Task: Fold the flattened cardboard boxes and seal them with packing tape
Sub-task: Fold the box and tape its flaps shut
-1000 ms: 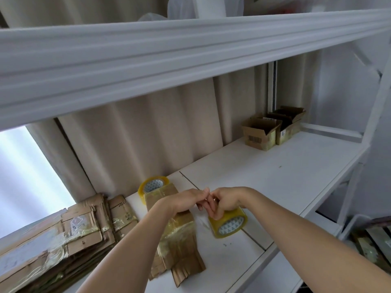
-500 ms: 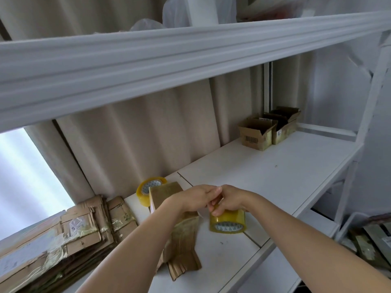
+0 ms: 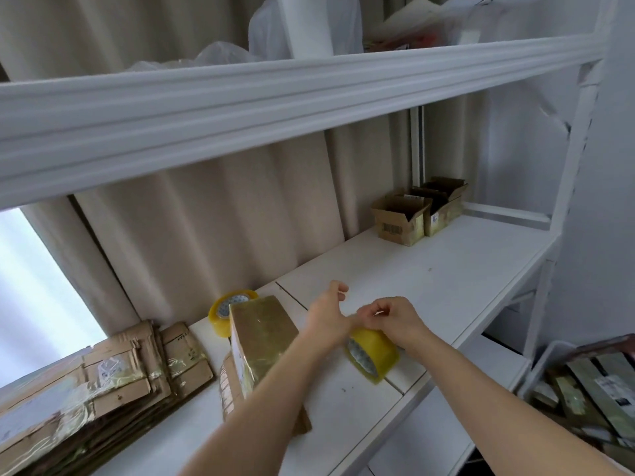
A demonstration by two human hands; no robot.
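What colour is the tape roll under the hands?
Translucent yellow tape roll, seen in the head view.

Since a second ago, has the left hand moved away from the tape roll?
Yes. The left hand has pulled up and back toward the curtain, away from the tape roll held by the right hand.

Bright daylight pours from the window (image 3: 31, 286) at left, blown out white. Soft shadows; edges bend and blur.

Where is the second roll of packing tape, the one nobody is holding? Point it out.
In the head view, the spare tape roll stands on edge on the white shelf, left of centre against the curtain, directly behind the taped cardboard box.
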